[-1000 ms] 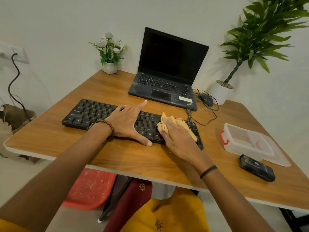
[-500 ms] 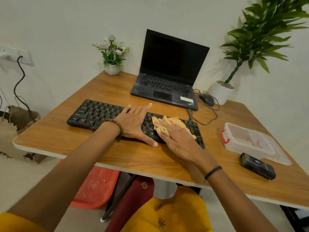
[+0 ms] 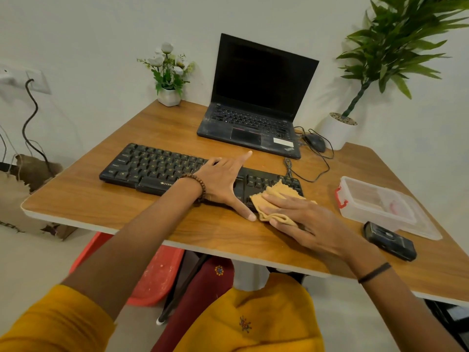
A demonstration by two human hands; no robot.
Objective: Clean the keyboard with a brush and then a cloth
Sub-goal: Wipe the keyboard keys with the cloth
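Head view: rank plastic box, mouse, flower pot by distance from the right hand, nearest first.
1. Plastic box, just right of the right hand.
2. Mouse, behind, beside the laptop.
3. Flower pot, far-left corner.

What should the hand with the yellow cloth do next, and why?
Probably slide the cloth away from you, over the keys at the right end of the keyboard. The right hand presses it on the near right corner, half on the table, while the left hand lies flat on the middle keys, steadying it.
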